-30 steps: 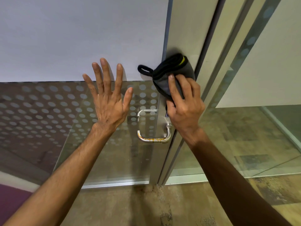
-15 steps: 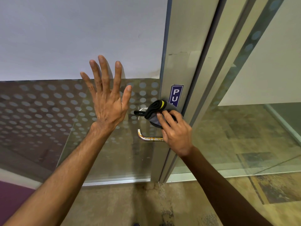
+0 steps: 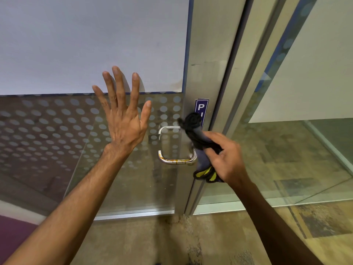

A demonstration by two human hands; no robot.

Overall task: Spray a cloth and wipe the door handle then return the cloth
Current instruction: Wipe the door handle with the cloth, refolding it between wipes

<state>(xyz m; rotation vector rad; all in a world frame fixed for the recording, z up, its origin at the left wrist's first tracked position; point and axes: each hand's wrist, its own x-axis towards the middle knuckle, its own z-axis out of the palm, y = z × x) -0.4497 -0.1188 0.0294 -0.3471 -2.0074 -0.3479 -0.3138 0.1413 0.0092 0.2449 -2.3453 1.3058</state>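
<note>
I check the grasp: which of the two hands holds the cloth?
The right hand grips the dark grey cloth; the left hand is spread, empty.

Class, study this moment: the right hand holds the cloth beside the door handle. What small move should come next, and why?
Probably slide the cloth in the right hand leftward along the door handle's lower bar: orange-brown marks still show there, and the left hand is spread flat, apparently steadying the glass door.

Head view, downward, close to door handle point(image 3: 176, 160)
</note>
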